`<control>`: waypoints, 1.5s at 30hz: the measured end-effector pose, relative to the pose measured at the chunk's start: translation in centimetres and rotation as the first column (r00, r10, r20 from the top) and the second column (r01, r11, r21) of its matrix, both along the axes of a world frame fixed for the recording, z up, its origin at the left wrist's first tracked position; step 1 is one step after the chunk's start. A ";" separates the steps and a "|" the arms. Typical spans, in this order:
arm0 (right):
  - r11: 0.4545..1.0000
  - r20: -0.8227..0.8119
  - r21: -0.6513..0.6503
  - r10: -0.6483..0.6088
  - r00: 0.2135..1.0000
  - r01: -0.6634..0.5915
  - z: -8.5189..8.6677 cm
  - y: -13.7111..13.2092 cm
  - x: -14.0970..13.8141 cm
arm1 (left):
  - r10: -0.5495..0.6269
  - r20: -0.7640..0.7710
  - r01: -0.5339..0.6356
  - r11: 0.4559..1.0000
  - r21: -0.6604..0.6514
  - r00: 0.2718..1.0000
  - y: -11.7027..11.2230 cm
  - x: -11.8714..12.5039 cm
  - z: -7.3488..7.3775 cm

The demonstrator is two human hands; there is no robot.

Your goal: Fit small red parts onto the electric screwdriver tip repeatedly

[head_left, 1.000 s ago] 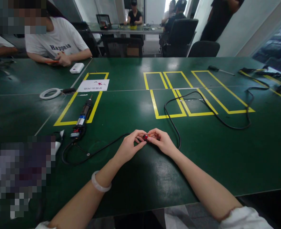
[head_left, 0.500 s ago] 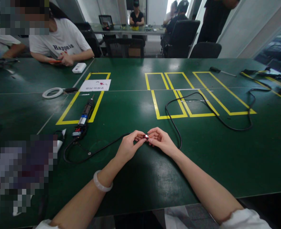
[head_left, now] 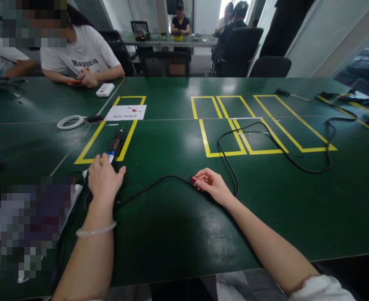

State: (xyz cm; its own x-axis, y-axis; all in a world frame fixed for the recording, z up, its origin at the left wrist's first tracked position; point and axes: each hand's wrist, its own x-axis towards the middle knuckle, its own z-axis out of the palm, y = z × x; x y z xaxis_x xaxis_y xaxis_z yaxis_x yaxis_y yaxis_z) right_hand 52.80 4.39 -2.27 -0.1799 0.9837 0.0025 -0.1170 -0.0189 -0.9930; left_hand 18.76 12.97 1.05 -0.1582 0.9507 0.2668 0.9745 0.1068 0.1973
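Note:
My right hand [head_left: 212, 184] pinches a small red piece [head_left: 193, 178] between thumb and fingertips, just above the green table; its exact kind is too small to make out. To the left, my left hand [head_left: 104, 179] reaches over the rear part of an electric screwdriver [head_left: 117, 140], with fingers stretched and the thumb apart. Whether the fingers touch the tool is unclear. The screwdriver lies with its bit pointing away from me, and its back end is hidden under the hand. A black cable [head_left: 159, 180] runs from near my left hand towards the right hand.
Yellow tape outlines [head_left: 225, 154] mark the table. A white paper [head_left: 126, 112] lies behind the electric screwdriver, with a white cable coil [head_left: 70, 122] to its left. A hand screwdriver [head_left: 293, 94] lies at the far right. A person in a white shirt [head_left: 84, 54] sits opposite.
My left hand has let go of the small red piece and moved left to the electric screwdriver, its fingers opening. The right hand stays in place with the piece.

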 end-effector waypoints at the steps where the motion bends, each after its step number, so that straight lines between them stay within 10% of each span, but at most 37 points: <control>1: 1.000 0.002 0.000 0.002 1.000 -0.002 0.0 0.0 0.0 | 0.039 -0.008 -0.040 0.997 -0.071 0.999 0.2 -1.1 -0.2; 11: 1.000 0.018 0.001 -0.019 1.000 0.019 0.2 0.0 -0.1 | 0.028 -0.053 -0.040 0.967 -0.250 0.998 0.1 -0.9 0.0; 30: 0.967 0.519 0.252 -0.159 0.840 0.028 0.4 0.0 0.6 | -0.497 0.157 0.512 0.856 -0.069 0.853 -6.6 16.1 -1.8; 45: 0.958 0.634 0.286 -0.194 0.749 0.006 0.1 0.0 -0.3 | -0.523 0.165 0.538 0.840 -0.068 0.836 -7.1 17.3 -1.8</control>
State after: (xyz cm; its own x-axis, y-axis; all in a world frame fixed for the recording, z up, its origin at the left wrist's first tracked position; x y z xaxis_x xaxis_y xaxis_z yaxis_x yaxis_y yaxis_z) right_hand 52.54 4.35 -2.18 -0.1303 0.9769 0.1694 0.5707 0.2136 -0.7929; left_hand 36.02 5.87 -0.73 0.3520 0.9200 0.1722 0.8523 -0.3911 0.3473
